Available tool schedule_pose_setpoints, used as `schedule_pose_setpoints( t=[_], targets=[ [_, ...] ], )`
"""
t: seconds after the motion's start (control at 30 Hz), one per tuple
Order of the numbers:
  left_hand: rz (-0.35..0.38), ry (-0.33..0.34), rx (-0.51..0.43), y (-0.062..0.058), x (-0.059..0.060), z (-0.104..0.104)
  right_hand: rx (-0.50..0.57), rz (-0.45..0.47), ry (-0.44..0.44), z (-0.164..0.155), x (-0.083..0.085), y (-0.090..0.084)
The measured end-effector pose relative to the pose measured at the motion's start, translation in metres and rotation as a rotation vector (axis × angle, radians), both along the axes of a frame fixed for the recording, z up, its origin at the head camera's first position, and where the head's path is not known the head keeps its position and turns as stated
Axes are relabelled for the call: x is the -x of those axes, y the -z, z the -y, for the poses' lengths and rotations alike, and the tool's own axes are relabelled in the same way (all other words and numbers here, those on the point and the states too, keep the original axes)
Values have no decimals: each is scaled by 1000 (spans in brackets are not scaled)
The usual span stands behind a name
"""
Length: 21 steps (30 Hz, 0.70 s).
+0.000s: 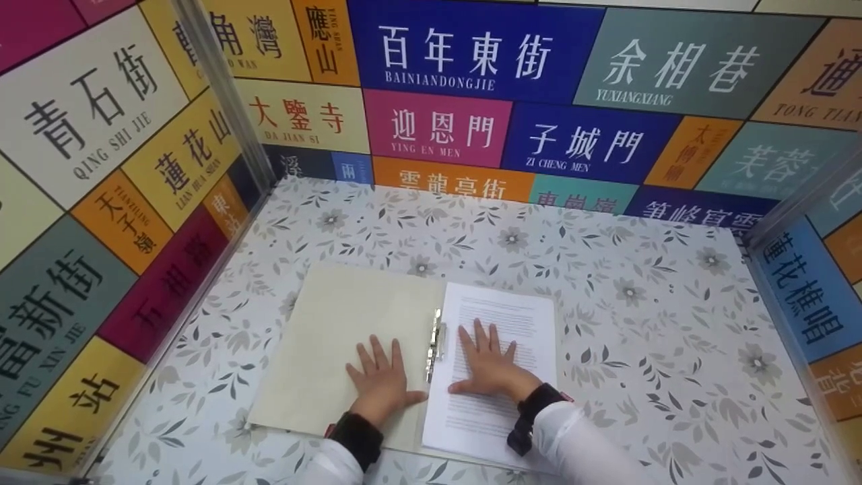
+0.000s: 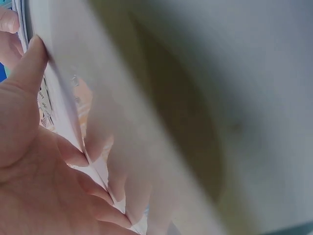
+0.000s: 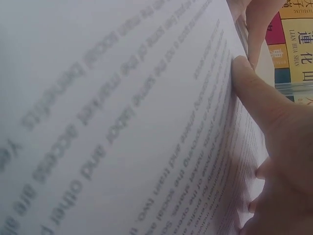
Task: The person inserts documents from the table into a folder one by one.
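Note:
A cream folder (image 1: pixel 363 296) lies spread flat, with a metal clip (image 1: pixel 435 343) along its spine. On its right side sits a stack of printed paper (image 1: pixel 495 424). My left hand (image 1: pixel 380 384) rests on the bare inner cover, fingers spread and thumb pointing at the spine. My right hand (image 1: pixel 490 367) lies on the printed sheets, its fingers spread too, with the thumb near the sheets' left edge. In the right wrist view, lines of English text run across the top sheet (image 3: pixel 146 117) beside the right thumb (image 3: pixel 254 88).
The table (image 1: pixel 646 377) has a floral leaf-patterned cover. Panels of coloured street-name blocks stand at the back (image 1: pixel 471 54), on the left (image 1: pixel 74 222) and on the right (image 1: pixel 808 289). A black band (image 1: pixel 357 438) circles the left wrist, another (image 1: pixel 542 404) the right.

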<state>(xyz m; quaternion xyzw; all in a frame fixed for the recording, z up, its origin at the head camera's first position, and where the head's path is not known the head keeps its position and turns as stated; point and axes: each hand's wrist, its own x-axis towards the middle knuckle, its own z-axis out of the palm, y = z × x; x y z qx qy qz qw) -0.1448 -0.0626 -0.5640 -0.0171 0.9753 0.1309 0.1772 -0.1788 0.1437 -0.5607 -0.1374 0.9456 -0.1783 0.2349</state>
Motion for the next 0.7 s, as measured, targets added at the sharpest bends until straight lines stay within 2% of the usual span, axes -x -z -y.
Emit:
schedule_pose_setpoints(
  t=[0.37,0.7],
  targets=[
    [-3,-9,34,-3,1,-5,-51,0,-1,2,0,3],
    [-37,29,107,-6,-4,-3,-103,5,-1,6,0,-1]
  ],
)
